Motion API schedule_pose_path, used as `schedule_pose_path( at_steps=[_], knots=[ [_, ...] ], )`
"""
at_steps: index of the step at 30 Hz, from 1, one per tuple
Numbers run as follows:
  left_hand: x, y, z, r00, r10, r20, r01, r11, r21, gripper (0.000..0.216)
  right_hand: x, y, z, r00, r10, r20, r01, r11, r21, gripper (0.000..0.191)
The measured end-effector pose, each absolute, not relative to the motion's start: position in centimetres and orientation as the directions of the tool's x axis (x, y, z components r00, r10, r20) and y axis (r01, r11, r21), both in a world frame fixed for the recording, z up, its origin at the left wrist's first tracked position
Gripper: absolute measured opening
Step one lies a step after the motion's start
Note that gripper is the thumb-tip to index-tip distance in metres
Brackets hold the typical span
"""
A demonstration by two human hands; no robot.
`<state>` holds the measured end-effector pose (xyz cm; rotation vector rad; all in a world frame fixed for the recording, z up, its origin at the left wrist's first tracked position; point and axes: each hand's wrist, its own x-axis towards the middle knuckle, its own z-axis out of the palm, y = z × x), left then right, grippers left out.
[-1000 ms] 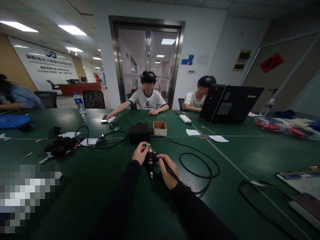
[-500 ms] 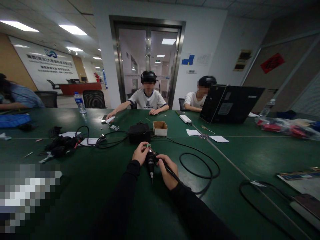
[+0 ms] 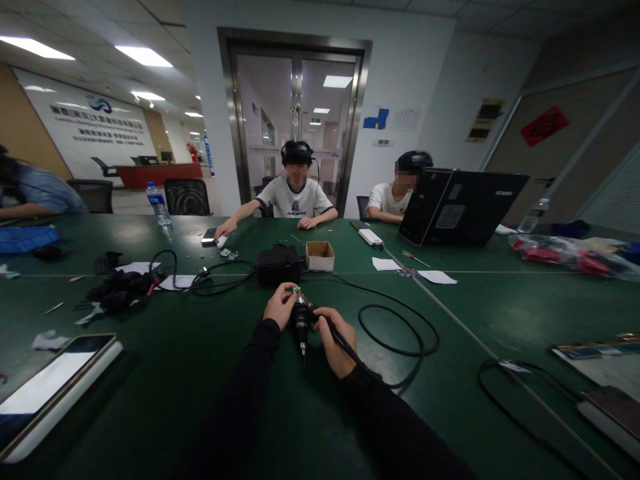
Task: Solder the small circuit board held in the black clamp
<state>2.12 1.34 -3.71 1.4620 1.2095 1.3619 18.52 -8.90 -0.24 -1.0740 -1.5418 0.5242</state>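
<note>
Both my hands meet at the middle of the green table (image 3: 165, 387). My right hand (image 3: 334, 337) is closed round a black electric screwdriver (image 3: 301, 325), whose bit points down toward me. My left hand (image 3: 280, 307) pinches a small green-and-white part (image 3: 297, 290) at the tool's upper end. The tool's black cable (image 3: 400, 333) loops away to the right. A black power box (image 3: 279, 265) and a small cardboard box (image 3: 320, 256) stand just beyond my hands.
A phone (image 3: 50, 390) lies at the near left. Black cables and tools (image 3: 123, 293) sit at the left, paper slips (image 3: 387, 265) and an open laptop (image 3: 457, 207) at the right. Two people (image 3: 295, 193) sit across the table; a third person (image 3: 30, 193) is at the far left.
My hands and the screwdriver have hardly moved. The person opposite has drawn a hand slightly along the table.
</note>
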Motion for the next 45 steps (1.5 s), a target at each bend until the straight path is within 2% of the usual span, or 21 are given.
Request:
schedule_pose_path(
  at_steps=[35, 45],
  knots=[
    [1.96, 1.76, -4.40, -0.024, 0.968, 0.251, 0.143, -0.245, 0.959, 0.024, 18.55, -9.06, 0.01, 0.033, 0.858, 0.512, 0.351, 0.470, -0.810, 0.021],
    [2.10, 1.27, -3.62, -0.055, 0.980, 0.193, 0.183, -0.180, 0.967, 0.022, 18.59, -9.06, -0.10, 0.070, 0.862, 0.501, 0.358, 0.448, -0.820, 0.021]
  ],
)
